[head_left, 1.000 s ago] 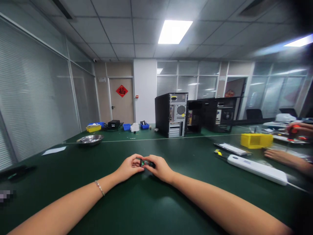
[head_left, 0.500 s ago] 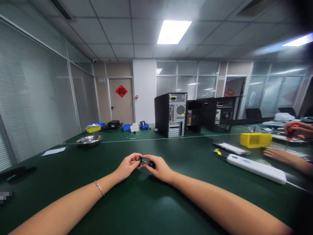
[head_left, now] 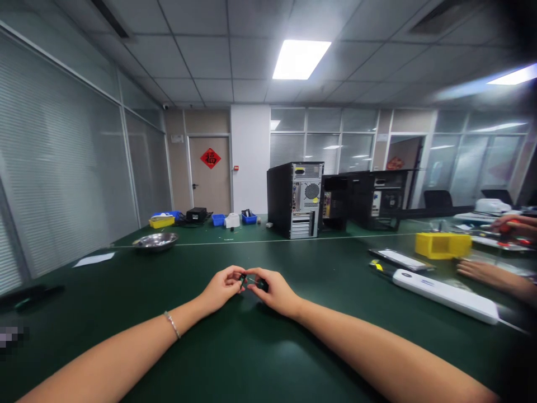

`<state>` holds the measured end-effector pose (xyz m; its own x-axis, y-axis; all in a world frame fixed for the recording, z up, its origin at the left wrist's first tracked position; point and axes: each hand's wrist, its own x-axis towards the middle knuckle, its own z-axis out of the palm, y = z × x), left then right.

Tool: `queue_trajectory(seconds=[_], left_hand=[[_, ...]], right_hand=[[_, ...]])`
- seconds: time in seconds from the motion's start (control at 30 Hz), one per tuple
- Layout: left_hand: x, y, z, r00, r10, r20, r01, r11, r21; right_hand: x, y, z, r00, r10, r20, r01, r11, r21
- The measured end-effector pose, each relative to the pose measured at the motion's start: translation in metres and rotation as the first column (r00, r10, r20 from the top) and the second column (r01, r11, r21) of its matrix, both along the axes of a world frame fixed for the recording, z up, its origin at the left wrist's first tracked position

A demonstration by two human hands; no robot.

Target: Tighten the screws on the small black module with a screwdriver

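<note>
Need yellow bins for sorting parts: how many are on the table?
2. One yellow bin far left, beyond the metal bowl; another at right, near a co-worker's hand. More may hide behind the computers.

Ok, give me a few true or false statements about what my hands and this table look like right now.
The left hand and right hand pinch a small black part between them. True.
A metal bowl sits on the green table, off to the left. True.
The left wrist is bare. False: it wears a thin bracelet.
The right hand grips a screwdriver. False: it touches only the small black part.
A laptop stands beyond the hands. False: a black computer tower stands upright there.
</note>
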<state>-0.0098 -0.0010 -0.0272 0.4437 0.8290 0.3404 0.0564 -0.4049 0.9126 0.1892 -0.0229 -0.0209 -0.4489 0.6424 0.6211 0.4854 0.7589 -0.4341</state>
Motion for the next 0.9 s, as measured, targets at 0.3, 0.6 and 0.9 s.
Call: queue_trajectory(seconds=[0.3, 0.6, 0.9], left_hand=[[-0.0005, 0.0032, -0.0035, 1.000, 0.017, -0.008, -0.016, 0.999, 0.043], [-0.0010, 0.0022, -0.0020, 0.999, 0.019, -0.040, -0.017, 0.999, 0.041], [-0.0016, 0.0024, -0.0032, 1.000, 0.020, -0.005, -0.020, 1.000, -0.006]], right_hand=[[-0.0003, 0.0006, -0.0015, 1.000, 0.008, 0.000, -0.008, 1.000, -0.002], [-0.0012, 0.0011, -0.0023, 0.999, 0.040, -0.009, -0.040, 0.999, 0.001], [-0.0028, 0.0019, -0.0008, 0.994, 0.010, 0.108, -0.016, 0.998, 0.053]])
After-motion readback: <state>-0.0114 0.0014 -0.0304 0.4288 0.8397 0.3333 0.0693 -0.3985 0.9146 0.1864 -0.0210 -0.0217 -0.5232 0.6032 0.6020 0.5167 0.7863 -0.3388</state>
